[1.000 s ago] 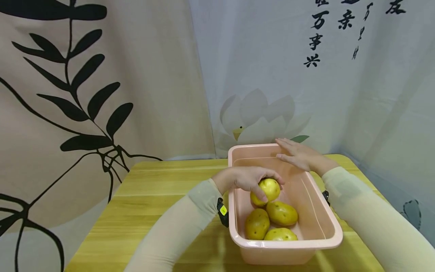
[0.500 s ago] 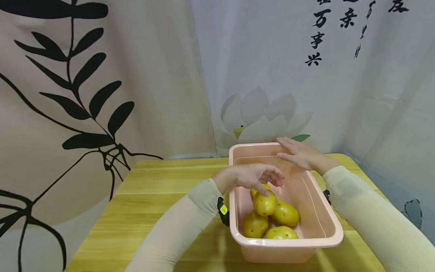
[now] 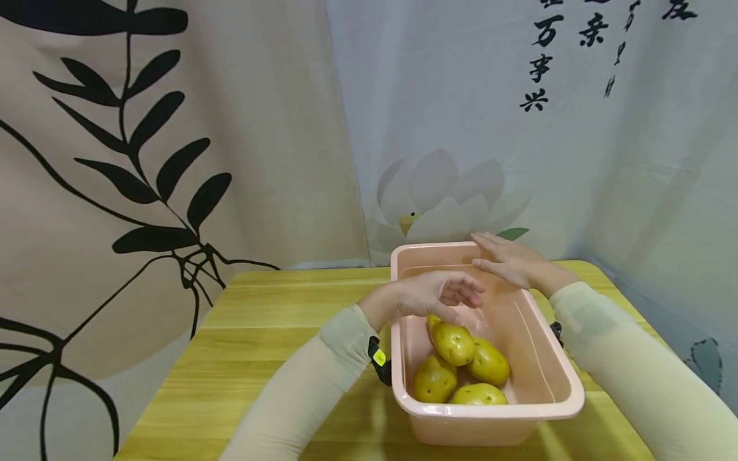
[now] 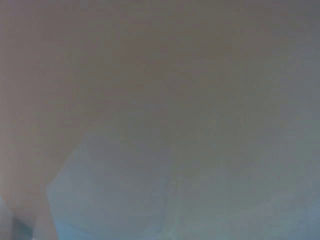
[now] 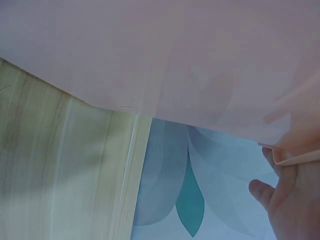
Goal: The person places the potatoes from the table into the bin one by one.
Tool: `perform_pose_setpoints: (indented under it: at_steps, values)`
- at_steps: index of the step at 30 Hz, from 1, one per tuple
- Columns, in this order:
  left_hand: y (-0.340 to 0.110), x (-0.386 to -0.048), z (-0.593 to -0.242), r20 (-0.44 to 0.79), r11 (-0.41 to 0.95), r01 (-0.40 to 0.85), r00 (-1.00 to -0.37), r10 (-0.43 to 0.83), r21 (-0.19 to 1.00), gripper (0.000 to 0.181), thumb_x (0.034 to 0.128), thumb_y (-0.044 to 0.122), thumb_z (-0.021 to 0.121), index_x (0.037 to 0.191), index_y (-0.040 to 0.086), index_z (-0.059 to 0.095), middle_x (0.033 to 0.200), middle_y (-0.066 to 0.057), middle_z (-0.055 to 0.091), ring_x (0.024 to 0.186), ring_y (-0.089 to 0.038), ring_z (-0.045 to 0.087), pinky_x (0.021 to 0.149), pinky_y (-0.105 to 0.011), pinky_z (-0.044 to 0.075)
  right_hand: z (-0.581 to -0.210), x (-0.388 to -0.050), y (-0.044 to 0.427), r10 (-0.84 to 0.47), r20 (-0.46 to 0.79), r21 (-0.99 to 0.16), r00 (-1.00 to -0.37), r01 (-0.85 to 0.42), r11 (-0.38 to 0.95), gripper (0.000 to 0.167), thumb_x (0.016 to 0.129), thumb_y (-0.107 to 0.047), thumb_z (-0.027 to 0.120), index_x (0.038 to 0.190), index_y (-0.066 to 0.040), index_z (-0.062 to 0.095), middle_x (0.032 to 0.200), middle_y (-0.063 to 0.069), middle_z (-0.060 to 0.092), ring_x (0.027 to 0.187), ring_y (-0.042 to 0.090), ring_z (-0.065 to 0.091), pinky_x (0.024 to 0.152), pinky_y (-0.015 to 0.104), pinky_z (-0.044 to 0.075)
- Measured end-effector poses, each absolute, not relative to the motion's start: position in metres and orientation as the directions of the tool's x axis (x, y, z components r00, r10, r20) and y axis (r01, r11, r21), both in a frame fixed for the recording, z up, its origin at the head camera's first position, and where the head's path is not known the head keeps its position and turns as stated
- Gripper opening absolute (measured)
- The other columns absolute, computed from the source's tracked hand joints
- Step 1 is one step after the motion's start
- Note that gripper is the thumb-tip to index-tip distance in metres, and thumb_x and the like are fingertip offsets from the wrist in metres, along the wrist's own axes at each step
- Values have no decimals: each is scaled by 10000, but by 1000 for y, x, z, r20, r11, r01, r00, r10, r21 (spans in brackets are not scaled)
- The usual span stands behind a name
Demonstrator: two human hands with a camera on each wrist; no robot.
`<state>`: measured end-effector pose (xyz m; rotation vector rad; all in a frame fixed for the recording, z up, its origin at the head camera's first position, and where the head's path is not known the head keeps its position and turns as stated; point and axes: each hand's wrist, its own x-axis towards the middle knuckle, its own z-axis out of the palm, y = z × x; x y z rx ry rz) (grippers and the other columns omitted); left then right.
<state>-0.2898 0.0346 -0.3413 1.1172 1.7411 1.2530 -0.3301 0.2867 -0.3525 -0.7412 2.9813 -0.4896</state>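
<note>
In the head view, a pink plastic basin [image 3: 487, 442] stands on the table with several yellow-brown potatoes in its near left part. One potato [image 3: 454, 346] lies on top of the others, and another behind it is mostly hidden. My left hand [image 3: 426, 296] is just above this pile, fingers loosely bent and holding nothing; whether the thumb still touches the top potato is unclear. At the far right corner my right hand [image 3: 513, 261] grips the basin's rim, thumb inside and fingers over the outside. The right wrist view shows fingertips [image 5: 261, 192] outside the rim.
The wooden table [image 3: 277, 333] extends left of the basin. A printed curtain [image 3: 277, 128] hangs close behind the table's far edge. The left wrist view is dim and blurred, showing little detail.
My left hand has let go of a potato, which now lies nearer on the pile, and has risen slightly with its fingers spreading. The right hand has stayed on the rim.
</note>
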Motion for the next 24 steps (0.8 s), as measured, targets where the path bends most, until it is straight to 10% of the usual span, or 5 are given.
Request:
perform_pose_setpoints:
  at_steps: [24]
  values:
    - [30, -283, -340, 93, 144, 426, -488, 868, 893, 529, 872, 25, 681, 1351, -9, 458, 1238, -101, 596, 1133, -105, 559, 988, -275, 438, -350, -329, 287, -456, 51, -359, -889, -442, 822, 717, 995, -529, 389, 1533, -87, 214, 1574, 204, 148, 1421, 431, 133, 1092, 641, 125]
